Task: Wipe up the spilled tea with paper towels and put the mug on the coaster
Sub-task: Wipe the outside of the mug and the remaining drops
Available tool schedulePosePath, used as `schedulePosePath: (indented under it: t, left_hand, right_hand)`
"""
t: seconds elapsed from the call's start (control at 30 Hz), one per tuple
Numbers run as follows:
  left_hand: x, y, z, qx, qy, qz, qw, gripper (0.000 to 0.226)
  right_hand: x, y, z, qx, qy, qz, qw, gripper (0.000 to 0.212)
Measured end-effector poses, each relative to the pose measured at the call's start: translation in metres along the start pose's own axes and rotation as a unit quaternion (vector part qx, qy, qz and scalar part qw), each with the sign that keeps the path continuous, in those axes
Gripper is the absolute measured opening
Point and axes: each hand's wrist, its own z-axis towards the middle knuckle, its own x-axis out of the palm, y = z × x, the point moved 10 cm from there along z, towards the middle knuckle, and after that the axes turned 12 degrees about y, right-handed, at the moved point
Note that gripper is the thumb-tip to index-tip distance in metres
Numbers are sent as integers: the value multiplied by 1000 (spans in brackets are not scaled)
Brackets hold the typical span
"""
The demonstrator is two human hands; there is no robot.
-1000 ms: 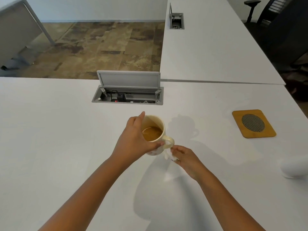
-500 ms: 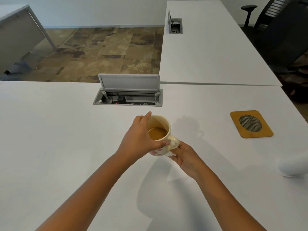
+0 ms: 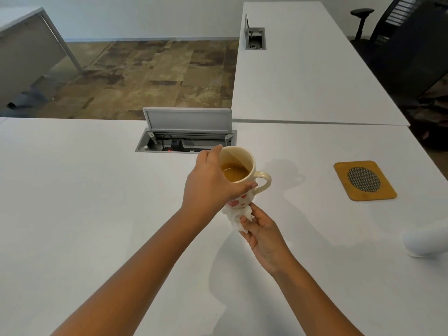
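A cream mug (image 3: 242,163) with pink hearts holds brown tea and hangs tilted above the white table (image 3: 84,202). My left hand (image 3: 208,185) grips it around the body from the left. My right hand (image 3: 261,231) presses a crumpled white paper towel (image 3: 236,218) against the mug's underside. A wooden coaster (image 3: 364,180) with a round mesh centre lies on the table to the right, well apart from the mug. No spilled tea shows on the table surface.
An open cable box (image 3: 185,139) with a raised grey lid is set into the table just behind the mug. A white roll (image 3: 428,238) lies at the right edge. A second white desk (image 3: 303,69) and a black office chair (image 3: 407,44) stand beyond.
The mug has been lifted off the table and tipped. My right hand has moved from beside the handle to under the mug's base with the paper towel.
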Motion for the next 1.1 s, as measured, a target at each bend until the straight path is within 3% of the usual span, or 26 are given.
schedulePosePath:
  t: [0.3, 0.47, 0.73, 0.93, 1.1]
  left_hand:
    - [-2, -9, 3, 5, 2, 15, 1000, 100]
    - [2, -10, 2, 5, 22, 40, 999, 102]
    - [9, -8, -6, 7, 45, 49, 998, 104]
    - [14, -11, -8, 5, 53, 43, 998, 117]
    - [17, -15, -7, 12, 40, 39, 998, 107]
  right_hand:
    - [20, -6, 25, 42, 63, 97, 992, 27]
    - [16, -2, 40, 50, 53, 138, 988, 26]
    - [0, 20, 45, 41, 31, 76, 996, 17]
    - [-9, 31, 37, 12, 66, 60, 996, 34]
    - [-23, 25, 26, -7, 43, 100, 994, 37]
